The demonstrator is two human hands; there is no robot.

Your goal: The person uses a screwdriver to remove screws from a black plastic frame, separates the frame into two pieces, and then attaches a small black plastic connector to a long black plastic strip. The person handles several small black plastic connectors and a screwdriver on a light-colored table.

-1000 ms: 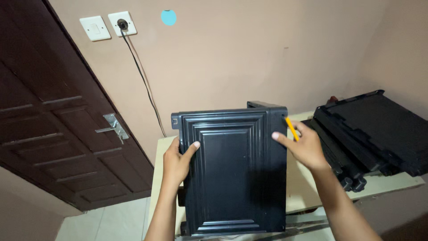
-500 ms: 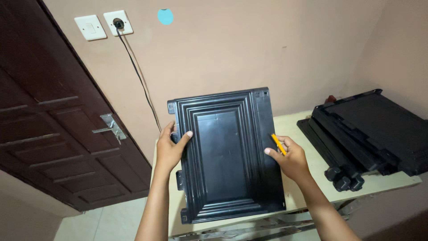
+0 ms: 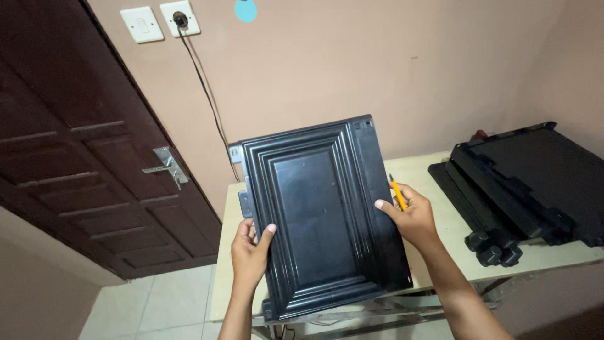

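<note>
Tilted further since a moment ago, the black moulded plastic panel with stepped rectangular ridges (image 3: 321, 214) now leans top-left over the pale wooden table (image 3: 434, 176). The left hand (image 3: 249, 255) grips its lower left edge, thumb on the face; the right hand (image 3: 412, 214) presses the right edge, fingers pinching a yellow pencil (image 3: 396, 192). More black panels (image 3: 522, 182) lie stacked at the right.

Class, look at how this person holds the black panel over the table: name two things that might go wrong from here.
1. The right hand grips the black panel while also pinching a yellow pencil; the pencil may slip or scratch the panel.
2. The left hand holds only the panel's edge, and the panel juts past the table front; a loose grip might let it tip and fall to the floor.
</note>
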